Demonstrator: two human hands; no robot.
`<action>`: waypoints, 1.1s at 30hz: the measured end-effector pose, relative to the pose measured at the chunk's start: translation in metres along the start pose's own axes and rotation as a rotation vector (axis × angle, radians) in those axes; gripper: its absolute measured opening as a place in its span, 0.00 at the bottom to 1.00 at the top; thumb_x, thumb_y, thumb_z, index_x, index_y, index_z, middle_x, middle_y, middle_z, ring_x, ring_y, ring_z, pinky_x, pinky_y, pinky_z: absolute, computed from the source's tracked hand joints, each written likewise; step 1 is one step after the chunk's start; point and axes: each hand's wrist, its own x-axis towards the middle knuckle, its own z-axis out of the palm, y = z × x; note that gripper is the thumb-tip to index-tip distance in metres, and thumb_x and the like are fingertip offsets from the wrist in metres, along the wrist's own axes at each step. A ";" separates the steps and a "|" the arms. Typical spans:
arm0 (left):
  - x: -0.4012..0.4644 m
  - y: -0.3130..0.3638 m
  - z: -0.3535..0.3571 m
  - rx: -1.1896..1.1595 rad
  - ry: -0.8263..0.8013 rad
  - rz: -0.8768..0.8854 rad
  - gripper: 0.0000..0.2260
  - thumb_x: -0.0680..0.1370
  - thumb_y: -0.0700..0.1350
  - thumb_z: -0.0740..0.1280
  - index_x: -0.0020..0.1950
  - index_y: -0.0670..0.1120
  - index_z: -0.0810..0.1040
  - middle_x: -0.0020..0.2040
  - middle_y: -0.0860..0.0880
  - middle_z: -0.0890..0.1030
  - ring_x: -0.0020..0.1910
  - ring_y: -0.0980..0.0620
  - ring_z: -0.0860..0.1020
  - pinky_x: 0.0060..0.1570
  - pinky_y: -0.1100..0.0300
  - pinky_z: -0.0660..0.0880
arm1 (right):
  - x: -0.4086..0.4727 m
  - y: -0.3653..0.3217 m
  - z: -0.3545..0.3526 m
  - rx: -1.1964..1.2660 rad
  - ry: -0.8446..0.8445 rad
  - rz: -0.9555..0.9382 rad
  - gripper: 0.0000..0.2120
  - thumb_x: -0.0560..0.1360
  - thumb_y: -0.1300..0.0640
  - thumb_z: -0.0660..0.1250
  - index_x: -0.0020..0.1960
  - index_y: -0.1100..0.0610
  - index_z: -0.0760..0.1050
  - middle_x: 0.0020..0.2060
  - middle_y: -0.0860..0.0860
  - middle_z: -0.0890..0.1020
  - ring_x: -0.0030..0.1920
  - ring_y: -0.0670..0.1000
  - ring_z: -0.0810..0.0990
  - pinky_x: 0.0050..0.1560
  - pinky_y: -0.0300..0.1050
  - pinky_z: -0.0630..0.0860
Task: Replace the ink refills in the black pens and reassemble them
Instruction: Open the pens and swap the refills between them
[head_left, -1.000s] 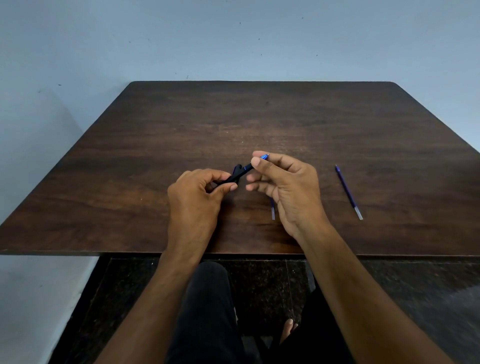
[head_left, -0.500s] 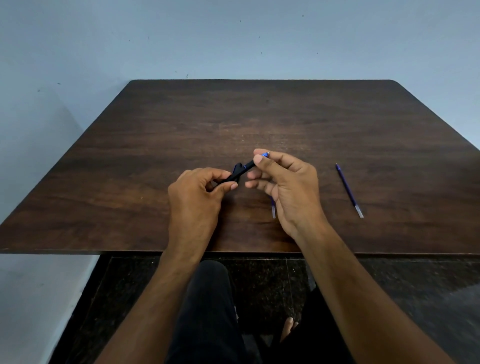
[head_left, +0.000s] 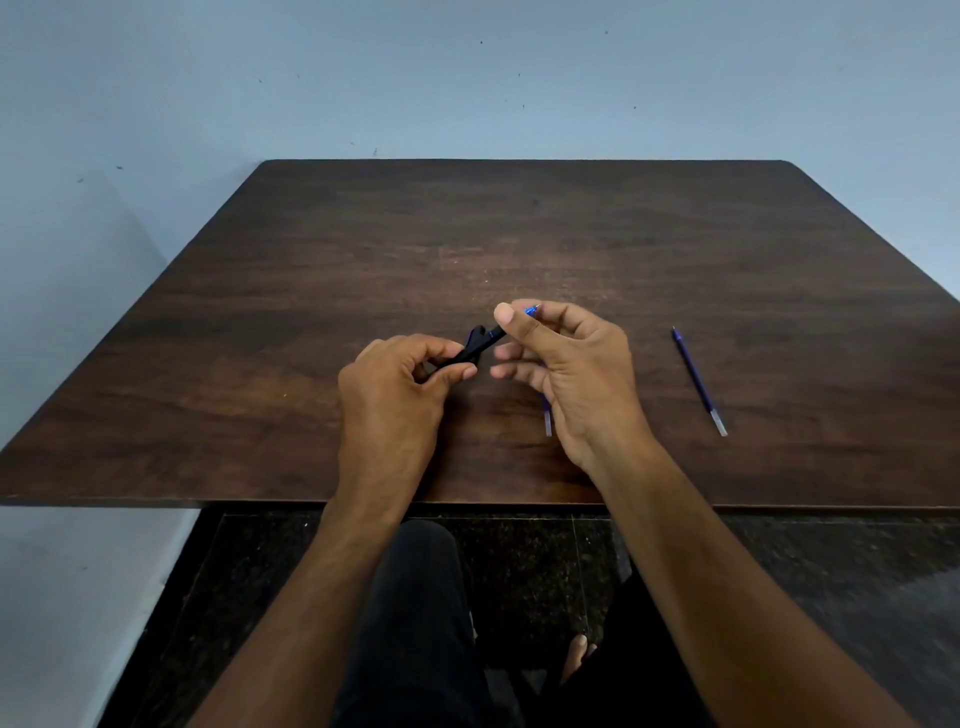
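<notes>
A black pen (head_left: 480, 344) is held between both hands above the dark wooden table (head_left: 322, 270). My left hand (head_left: 397, 395) grips its lower end with curled fingers. My right hand (head_left: 566, 364) pinches the upper end between thumb and forefinger, where a blue tip (head_left: 531, 310) sticks out. A blue ink refill (head_left: 698, 382) with a clear end lies on the table to the right of my right hand. Another refill (head_left: 547, 421) lies under my right hand, mostly hidden by it.
The table's near edge (head_left: 156, 501) runs just below my wrists, with a dark speckled floor (head_left: 540, 561) and my legs beneath it. A pale blue wall (head_left: 467, 78) stands behind the table and at the left.
Both hands with the pen have stayed almost still; my right thumb and forefinger have shifted slightly on the pen's upper end. The refills on the table have not moved.
</notes>
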 end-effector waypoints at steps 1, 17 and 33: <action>0.000 0.000 0.000 -0.003 0.002 -0.001 0.11 0.68 0.46 0.80 0.48 0.50 0.86 0.38 0.66 0.76 0.38 0.62 0.76 0.42 0.71 0.73 | 0.000 0.000 -0.001 0.016 -0.011 -0.006 0.08 0.73 0.63 0.76 0.52 0.63 0.83 0.39 0.57 0.84 0.38 0.54 0.82 0.41 0.51 0.82; 0.000 0.001 0.001 -0.002 0.000 -0.016 0.10 0.68 0.46 0.80 0.48 0.51 0.86 0.37 0.65 0.77 0.37 0.60 0.77 0.42 0.70 0.74 | -0.002 0.002 0.003 0.030 0.031 -0.042 0.06 0.73 0.65 0.75 0.50 0.65 0.85 0.47 0.53 0.88 0.37 0.51 0.81 0.40 0.48 0.81; 0.001 0.004 -0.003 -0.096 0.013 -0.140 0.11 0.65 0.46 0.82 0.44 0.53 0.85 0.36 0.57 0.81 0.34 0.64 0.77 0.39 0.75 0.70 | -0.005 -0.007 0.008 0.056 0.061 0.004 0.03 0.70 0.66 0.78 0.42 0.65 0.85 0.29 0.51 0.83 0.31 0.49 0.77 0.32 0.41 0.76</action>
